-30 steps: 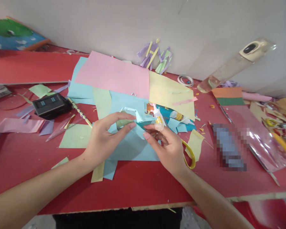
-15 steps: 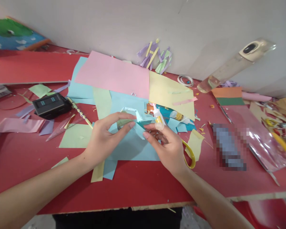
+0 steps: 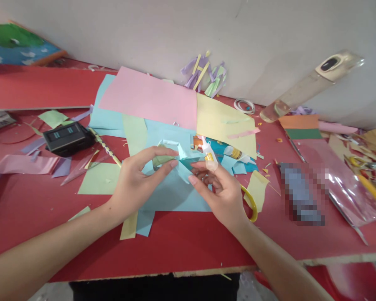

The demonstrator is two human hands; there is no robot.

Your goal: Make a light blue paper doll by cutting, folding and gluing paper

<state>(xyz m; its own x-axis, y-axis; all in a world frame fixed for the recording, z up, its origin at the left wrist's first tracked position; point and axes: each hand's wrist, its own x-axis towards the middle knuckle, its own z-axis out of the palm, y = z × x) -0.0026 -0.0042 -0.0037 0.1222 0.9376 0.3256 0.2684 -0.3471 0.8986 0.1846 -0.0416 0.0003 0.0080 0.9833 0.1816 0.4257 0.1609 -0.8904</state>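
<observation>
Over the middle of the table, both hands are at a folded light-blue paper piece (image 3: pixel 184 153) with loops and a pointed flap hanging down. My left hand (image 3: pixel 139 177) pinches its left side between thumb and forefinger, where a green paper part curls behind the fingers. My right hand (image 3: pixel 221 188) has its thumb and forefinger at the piece's right side, its other fingers curled in. Just behind my right hand lies a white glue bottle (image 3: pixel 209 154). A yellow scissors handle (image 3: pixel 251 202) shows beside that wrist. Under both hands lies a blue paper sheet (image 3: pixel 175 196).
Pink sheet (image 3: pixel 153 98) and yellow sheet (image 3: pixel 227 121) lie at the back. On the left are a black device (image 3: pixel 68 138) and a patterned stick (image 3: pixel 105 146). At right stand a tall clear bottle (image 3: pixel 296 94), a blurred-out object (image 3: pixel 301 192) and a clear plastic sleeve (image 3: pixel 344 179).
My right thumb and forefinger have shifted very slightly to the right and apart. The left hand and the folded paper look almost unchanged.
</observation>
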